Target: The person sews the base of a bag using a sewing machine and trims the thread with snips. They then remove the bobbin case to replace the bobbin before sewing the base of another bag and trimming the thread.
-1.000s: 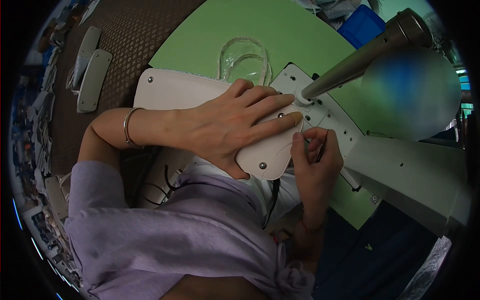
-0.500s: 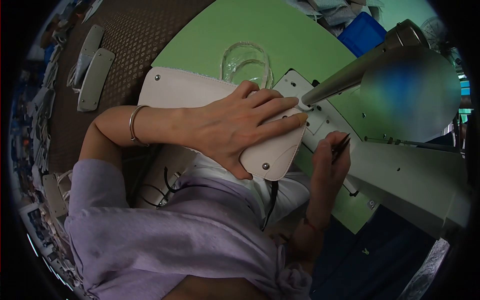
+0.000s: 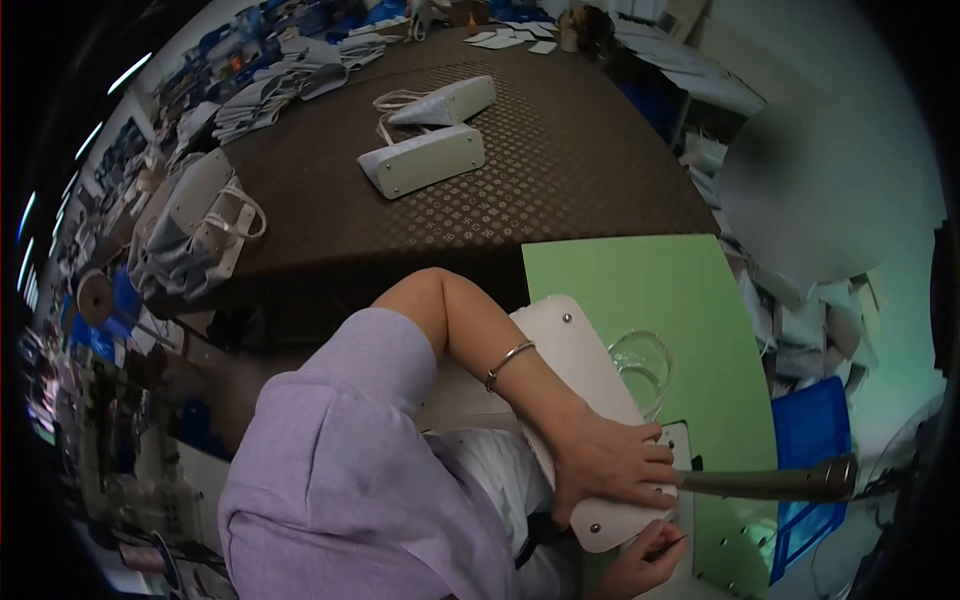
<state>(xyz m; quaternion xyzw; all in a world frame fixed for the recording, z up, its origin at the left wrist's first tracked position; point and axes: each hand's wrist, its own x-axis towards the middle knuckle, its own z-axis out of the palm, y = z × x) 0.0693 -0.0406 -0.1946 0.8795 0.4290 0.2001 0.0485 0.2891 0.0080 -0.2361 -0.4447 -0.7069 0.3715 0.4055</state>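
Left grip (image 3: 610, 465) lay flat and spread, palm down, pinning the cream panel (image 3: 585, 385) on the green table (image 3: 680, 290); nothing was clasped. Panel looked stiff yet bendable, light, smooth-faced, likely slippery; best held by flat pressure near its studded edge. Further right and lower, right grip (image 3: 645, 562) was curled around a thin dark tool (image 3: 668, 546) beside the metal post (image 3: 765, 483).
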